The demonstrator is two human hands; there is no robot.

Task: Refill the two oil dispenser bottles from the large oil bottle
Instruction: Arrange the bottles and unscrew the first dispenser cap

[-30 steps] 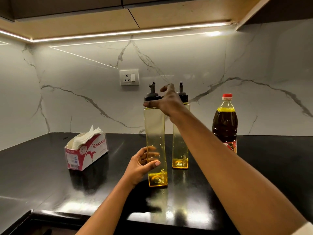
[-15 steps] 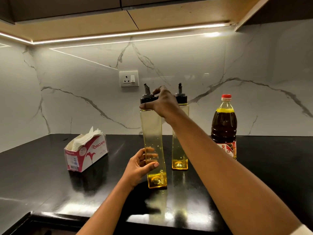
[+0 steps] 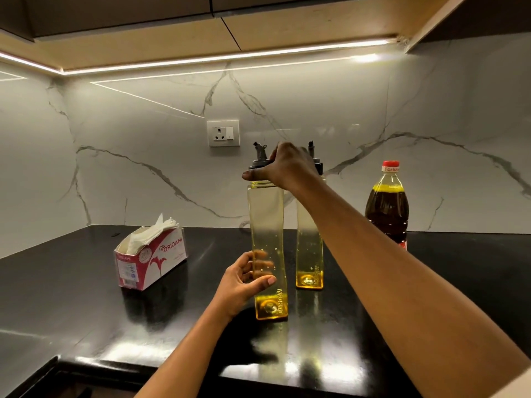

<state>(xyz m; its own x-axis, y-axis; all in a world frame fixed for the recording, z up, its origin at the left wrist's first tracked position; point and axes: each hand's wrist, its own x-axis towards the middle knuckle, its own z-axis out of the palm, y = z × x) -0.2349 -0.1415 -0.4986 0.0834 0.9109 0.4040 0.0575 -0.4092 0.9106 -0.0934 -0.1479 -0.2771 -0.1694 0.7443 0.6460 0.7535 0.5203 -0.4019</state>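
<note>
Frame centre: near dispenser bottle (image 3: 267, 239) upright on tabletop (image 3: 86, 297). Right grip (image 3: 283, 168) clamped on its black cap (image 3: 259, 163), axis vertical; left grip (image 3: 247, 280) clasps lower body.

A glossy black surface (image 3: 71, 282) runs into a corner and reflects the light above. Behind it stand white marble walls (image 3: 143, 168) with grey veins, and a white socket plate (image 3: 223, 133) is set in the back wall. A bright light strip (image 3: 230, 56) glows beneath the wooden cabinets (image 3: 172, 47).
</note>
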